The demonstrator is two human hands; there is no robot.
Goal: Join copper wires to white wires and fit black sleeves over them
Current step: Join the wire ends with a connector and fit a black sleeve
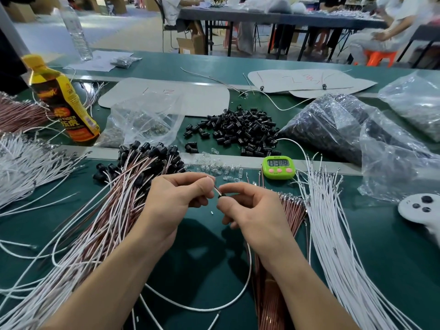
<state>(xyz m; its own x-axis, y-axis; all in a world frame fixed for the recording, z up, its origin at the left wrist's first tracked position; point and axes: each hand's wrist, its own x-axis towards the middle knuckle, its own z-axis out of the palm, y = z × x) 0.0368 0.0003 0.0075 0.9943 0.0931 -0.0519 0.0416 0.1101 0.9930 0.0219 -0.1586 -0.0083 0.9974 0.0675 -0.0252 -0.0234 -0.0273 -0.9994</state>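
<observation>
Fingers (205, 186) of the left hand (176, 198) pinch the tip of a thin wire end (216, 188) at the centre of the frame, while the right hand (254, 210) grips a small black sleeve (221, 195) between thumb and forefinger, the sleeve touching the wire just below the left hand's pinch. Both hands hover above the green worktop (204, 258). Whether the piece held is a single wire or a joined pair cannot be told at this size. Finished leads (123, 198) capped in black fan out at centre left. Loose white wires (333, 222) lie at right, copper wires (269, 294) at lower centre beside the right forearm, and a heap of spare sleeves (240, 129) sits above centre, with a green timer (278, 167) up and to the right of the hands. The step appears to be seating the sleeve. It calls for holding the wire close to its tip so it does not flex, lining it up with the sleeve's bore, and pushing along the axis rather than at an angle, so the thin end does not buckle
</observation>
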